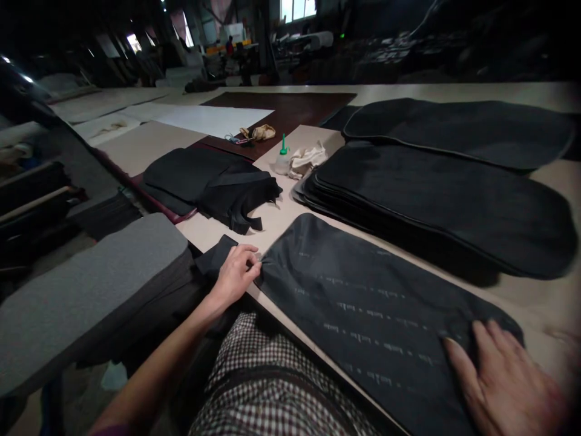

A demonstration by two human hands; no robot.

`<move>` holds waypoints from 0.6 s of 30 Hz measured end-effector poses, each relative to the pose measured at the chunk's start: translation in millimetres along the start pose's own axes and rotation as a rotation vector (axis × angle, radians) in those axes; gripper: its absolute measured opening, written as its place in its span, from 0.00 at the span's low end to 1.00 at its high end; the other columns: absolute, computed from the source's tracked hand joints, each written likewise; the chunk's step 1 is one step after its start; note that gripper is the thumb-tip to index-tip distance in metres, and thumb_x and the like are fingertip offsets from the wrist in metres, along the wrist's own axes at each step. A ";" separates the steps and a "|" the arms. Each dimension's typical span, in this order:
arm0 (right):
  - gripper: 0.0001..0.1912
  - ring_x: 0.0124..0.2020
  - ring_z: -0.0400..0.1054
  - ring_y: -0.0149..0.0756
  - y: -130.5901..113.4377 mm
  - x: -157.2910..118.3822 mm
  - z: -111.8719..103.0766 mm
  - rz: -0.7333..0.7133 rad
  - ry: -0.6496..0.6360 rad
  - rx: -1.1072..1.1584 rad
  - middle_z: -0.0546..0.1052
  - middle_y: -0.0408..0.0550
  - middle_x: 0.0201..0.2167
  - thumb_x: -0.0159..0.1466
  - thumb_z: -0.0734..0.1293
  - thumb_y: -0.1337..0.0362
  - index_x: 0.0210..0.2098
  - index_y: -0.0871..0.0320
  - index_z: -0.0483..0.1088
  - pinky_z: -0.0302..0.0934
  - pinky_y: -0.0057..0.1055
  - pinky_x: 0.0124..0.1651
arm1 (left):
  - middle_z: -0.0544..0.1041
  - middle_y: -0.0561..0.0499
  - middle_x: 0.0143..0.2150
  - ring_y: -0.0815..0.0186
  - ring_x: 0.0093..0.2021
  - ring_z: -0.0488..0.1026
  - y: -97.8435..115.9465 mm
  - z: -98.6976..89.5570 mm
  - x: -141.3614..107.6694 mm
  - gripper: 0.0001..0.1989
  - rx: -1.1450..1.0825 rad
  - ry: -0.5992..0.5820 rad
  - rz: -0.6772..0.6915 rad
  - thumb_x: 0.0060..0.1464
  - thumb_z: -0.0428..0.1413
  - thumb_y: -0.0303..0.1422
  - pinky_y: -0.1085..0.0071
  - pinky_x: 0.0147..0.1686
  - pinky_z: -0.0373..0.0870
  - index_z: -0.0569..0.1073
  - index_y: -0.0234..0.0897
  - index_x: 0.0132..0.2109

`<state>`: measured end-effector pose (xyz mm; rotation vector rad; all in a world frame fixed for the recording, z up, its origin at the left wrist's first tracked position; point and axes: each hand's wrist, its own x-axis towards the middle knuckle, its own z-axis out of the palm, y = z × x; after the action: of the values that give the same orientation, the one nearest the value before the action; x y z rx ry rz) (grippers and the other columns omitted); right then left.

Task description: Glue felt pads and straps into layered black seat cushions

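Note:
A long black fabric panel (363, 309) with rows of pale printed lettering and rounded ends lies along the near edge of the table. My left hand (236, 269) pinches its left edge between thumb and fingers, and small creases run out from that grip. Across the panel's right end, my right hand (499, 369) rests palm down with the fingers spread. A dark strip of material (220, 251) lies just behind my left hand, partly hidden by it.
Beyond the panel sits a thick stack of black rounded pieces (436, 194). Black cut pieces (204, 181) lie left of a green-tipped bottle (282, 158) and a crumpled cloth (308, 160). A stack topped by a grey felt piece (100, 290) stands at my left.

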<state>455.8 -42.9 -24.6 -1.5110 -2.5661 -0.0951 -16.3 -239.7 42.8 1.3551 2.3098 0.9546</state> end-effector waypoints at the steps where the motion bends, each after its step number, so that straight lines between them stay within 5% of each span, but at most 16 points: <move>1: 0.51 0.71 0.53 0.63 -0.9 0.1 -0.5 0.001 0.004 -0.007 0.59 0.70 0.70 0.67 0.44 0.37 0.69 0.75 0.58 0.47 0.55 0.72 | 0.76 0.48 0.54 0.58 0.55 0.70 0.0 -0.6 -0.1 0.08 0.003 -0.003 0.001 0.61 0.58 0.30 0.58 0.58 0.68 0.71 0.40 0.32; 8: 0.49 0.71 0.54 0.62 -9.3 -0.4 -7.4 0.001 0.000 -0.024 0.59 0.68 0.71 0.68 0.43 0.38 0.69 0.74 0.59 0.46 0.51 0.73 | 0.75 0.48 0.55 0.56 0.56 0.70 0.5 0.4 -2.3 0.07 0.064 -0.004 0.012 0.60 0.57 0.29 0.55 0.58 0.69 0.69 0.40 0.33; 13: 0.49 0.71 0.54 0.62 -20.6 1.0 -17.6 0.013 -0.002 -0.017 0.60 0.68 0.70 0.69 0.43 0.39 0.68 0.75 0.60 0.45 0.50 0.74 | 0.74 0.47 0.57 0.56 0.57 0.70 1.4 -0.7 -0.8 0.07 0.122 0.046 0.034 0.62 0.54 0.26 0.55 0.58 0.71 0.69 0.42 0.46; 18: 0.49 0.70 0.55 0.65 -24.3 3.6 -21.6 -0.015 -0.003 -0.024 0.61 0.73 0.69 0.70 0.43 0.41 0.67 0.79 0.60 0.45 0.52 0.74 | 0.72 0.43 0.63 0.58 0.64 0.67 44.7 7.2 -2.2 0.15 0.132 0.096 0.192 0.71 0.42 0.29 0.55 0.66 0.63 0.69 0.39 0.58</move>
<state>435.2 -54.6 -2.0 -1.5020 -2.5882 -0.1256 18.3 -223.7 67.5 1.6437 2.3831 0.9571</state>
